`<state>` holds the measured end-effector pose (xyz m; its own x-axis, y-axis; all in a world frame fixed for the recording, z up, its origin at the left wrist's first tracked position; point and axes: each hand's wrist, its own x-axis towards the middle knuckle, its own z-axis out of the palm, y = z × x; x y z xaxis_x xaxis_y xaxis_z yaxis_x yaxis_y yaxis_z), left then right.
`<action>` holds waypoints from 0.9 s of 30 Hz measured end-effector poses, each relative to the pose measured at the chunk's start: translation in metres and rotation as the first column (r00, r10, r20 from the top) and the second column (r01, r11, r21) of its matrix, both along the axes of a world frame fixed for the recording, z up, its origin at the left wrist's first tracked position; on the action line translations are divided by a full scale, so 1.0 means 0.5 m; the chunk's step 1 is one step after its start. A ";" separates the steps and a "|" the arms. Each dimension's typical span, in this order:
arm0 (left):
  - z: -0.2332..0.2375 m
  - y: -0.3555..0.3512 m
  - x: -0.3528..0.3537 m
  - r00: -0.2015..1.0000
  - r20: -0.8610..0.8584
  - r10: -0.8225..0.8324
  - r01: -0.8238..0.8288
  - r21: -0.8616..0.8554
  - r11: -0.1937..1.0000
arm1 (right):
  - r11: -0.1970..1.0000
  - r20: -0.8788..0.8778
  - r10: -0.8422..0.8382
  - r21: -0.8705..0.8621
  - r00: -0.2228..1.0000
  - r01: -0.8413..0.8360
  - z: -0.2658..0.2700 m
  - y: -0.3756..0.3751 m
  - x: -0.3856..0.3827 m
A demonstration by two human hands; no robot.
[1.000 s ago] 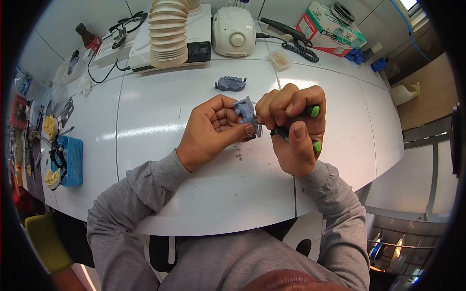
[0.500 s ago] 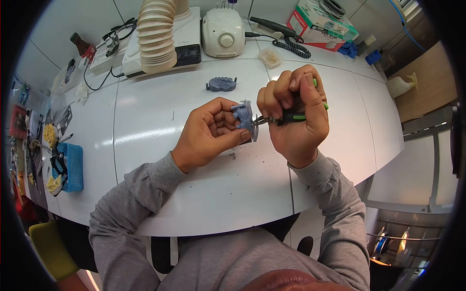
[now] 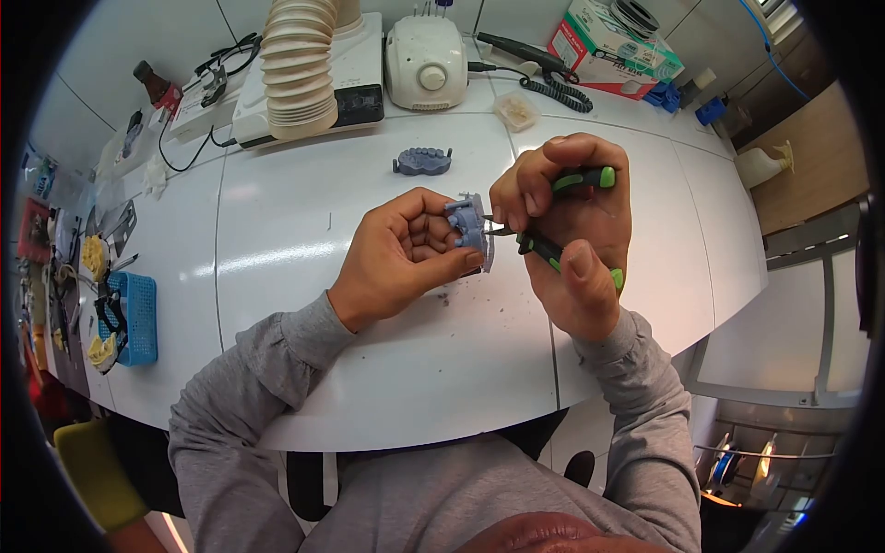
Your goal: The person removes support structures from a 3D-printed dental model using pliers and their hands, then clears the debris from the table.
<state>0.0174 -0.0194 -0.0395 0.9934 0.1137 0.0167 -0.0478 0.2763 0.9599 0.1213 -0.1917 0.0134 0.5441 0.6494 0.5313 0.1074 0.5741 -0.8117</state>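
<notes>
Carefully, left hand (image 3: 383,267) pinching, holds the tooth model (image 3: 470,226) above the worktop (image 3: 396,378): likely light, stiff, brittle at its posts, so best held by the thicker body. Right hand (image 3: 599,221) wrapped around spread pliers (image 3: 544,248), steadies tips beside it. Has another model (image 3: 423,162) farther out.

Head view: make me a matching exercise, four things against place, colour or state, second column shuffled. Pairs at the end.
Things:
1. Pliers
2. Basket
3. Near model
4. Far model

Place, colour or state:
A. Light blue, by the left end of the table
B. In the right hand, handles spread
C. Grey-blue, on the table, no hand on it
D. Held in the left hand

Right pairs: 1-B, 2-A, 3-D, 4-C
</notes>
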 end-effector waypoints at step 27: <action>-0.002 0.000 -0.008 1.000 -0.005 0.012 -0.011 0.083 0.996 | 0.991 0.048 -0.021 -0.129 0.999 0.027 -0.021 0.010 0.012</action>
<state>0.0135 -0.0192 -0.0406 0.9921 0.1235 0.0207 -0.0448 0.1952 0.9797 0.1276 -0.1869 0.0030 0.5372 0.7016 0.4682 0.1592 0.4608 -0.8731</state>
